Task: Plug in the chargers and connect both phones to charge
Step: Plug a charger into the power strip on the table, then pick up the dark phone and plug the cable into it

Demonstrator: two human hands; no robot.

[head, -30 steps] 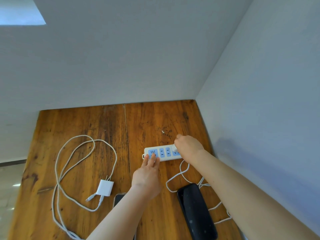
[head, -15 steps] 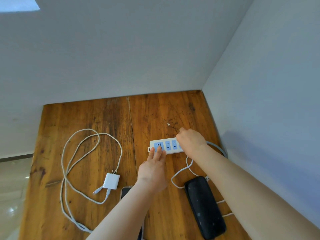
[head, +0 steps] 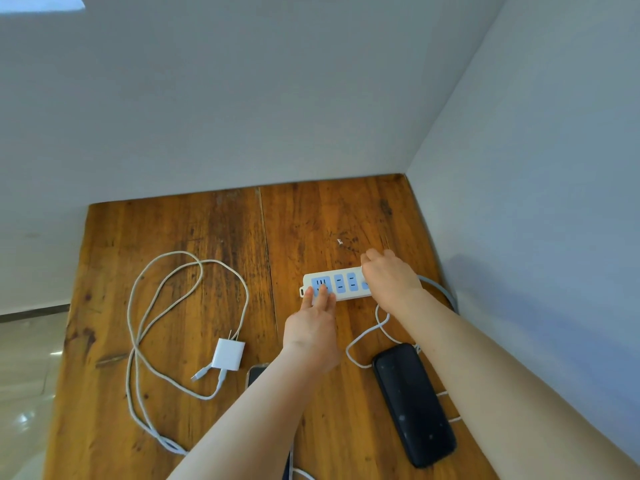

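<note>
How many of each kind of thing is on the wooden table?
White power strip with blue sockets: 1
White charger plug with prongs: 1
Phones: 2, a black phone and a dark phone mostly hidden under the left arm
Long white cable loops: 2, one at left, one by the black phone
Total: 6

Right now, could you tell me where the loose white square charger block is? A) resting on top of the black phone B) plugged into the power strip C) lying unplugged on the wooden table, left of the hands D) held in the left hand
C: the white square charger block lies on the wooden table with its prongs exposed, left of the left hand, well apart from the white power strip.
</note>
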